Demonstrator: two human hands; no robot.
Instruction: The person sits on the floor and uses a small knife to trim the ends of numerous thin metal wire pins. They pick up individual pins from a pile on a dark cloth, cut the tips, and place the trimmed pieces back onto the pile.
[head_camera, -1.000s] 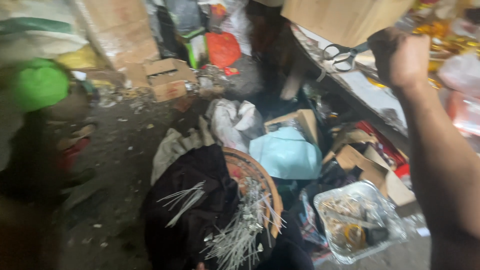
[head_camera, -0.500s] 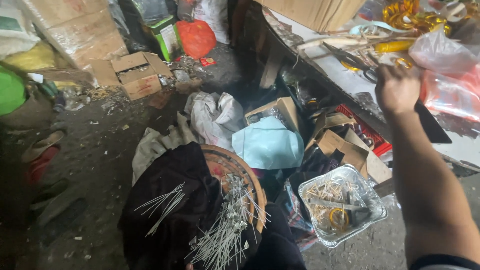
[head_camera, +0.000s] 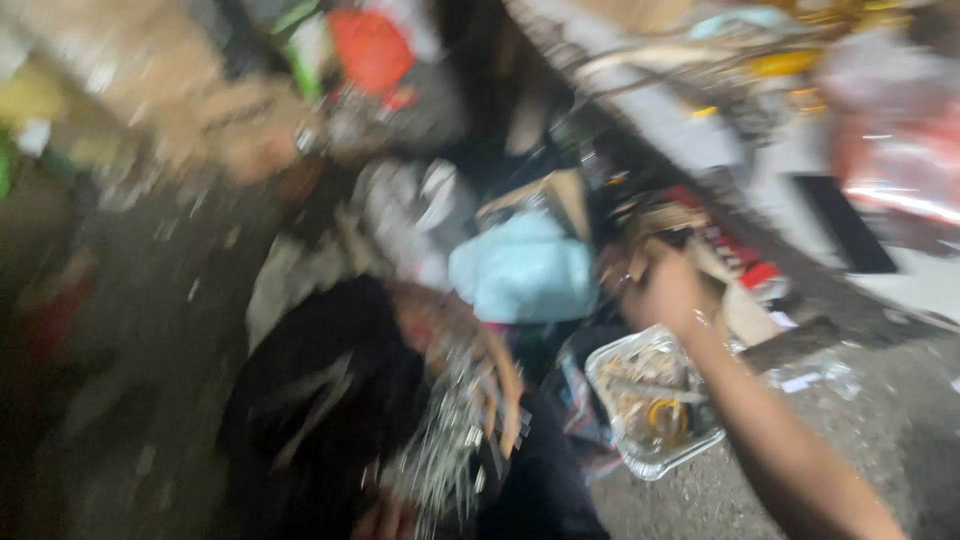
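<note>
Low at centre right of the blurred head view, right hand (head_camera: 668, 292) hangs above the floor clutter, forearm running down to the lower right corner. Fingers look curled inward, but motion blur hides whether the grip is clamped on anything; cannot tell. Just below and slightly left of that hand sits a clear plastic tray (head_camera: 652, 400) on the grey concrete floor (head_camera: 880, 440), holding a tangle of small yellowish bits; hand and tray appear apart, not touching. Left of the hand lies a pale blue bundle (head_camera: 522, 268), near but separate. Lower centre: a round woven basket (head_camera: 500, 385) tilted on edge over a black cloth (head_camera: 320, 400), with a spray of thin silvery wires (head_camera: 440, 455) spilling down its face. At the bottom edge, a left hand (head_camera: 385, 520) shows only as a few fingertips right under the wires; its grip cannot be judged, contact with the wires uncertain. Upper right: a table (head_camera: 700, 130) edge runs diagonally, carrying blurred yellow and red-and-clear packets. Upper left: cardboard boxes (head_camera: 200, 100) and an orange-red bag (head_camera: 370, 45), well apart from both hands.
</note>
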